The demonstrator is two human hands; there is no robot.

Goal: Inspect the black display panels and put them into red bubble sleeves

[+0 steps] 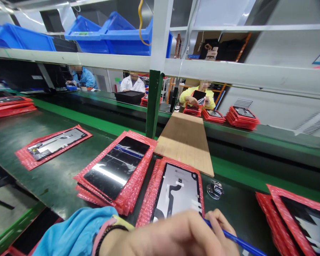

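Note:
My left hand (176,234), in a blue sleeve with bands at the wrist, reaches in from the bottom left. Its fingers are closed round a slim blue pen-like stick (245,244), whose far end lies by the edge of a screen panel (185,177). That panel rests silver back up on red bubble wrap (150,199), partly hidden by the hand. Left of it, a glossy black screen (118,165) tops a stack of red bubble-wrap sheets (132,201). No second hand of mine can be made out.
A small shiny metal object (215,189) stands right of the panel. More wrapped panels lie at right (306,220) and left (56,142). A wooden board (185,142) spans toward the far bench. A green post (152,103) rises behind the stacks. Several people sit beyond; one in yellow (186,94) handles a panel.

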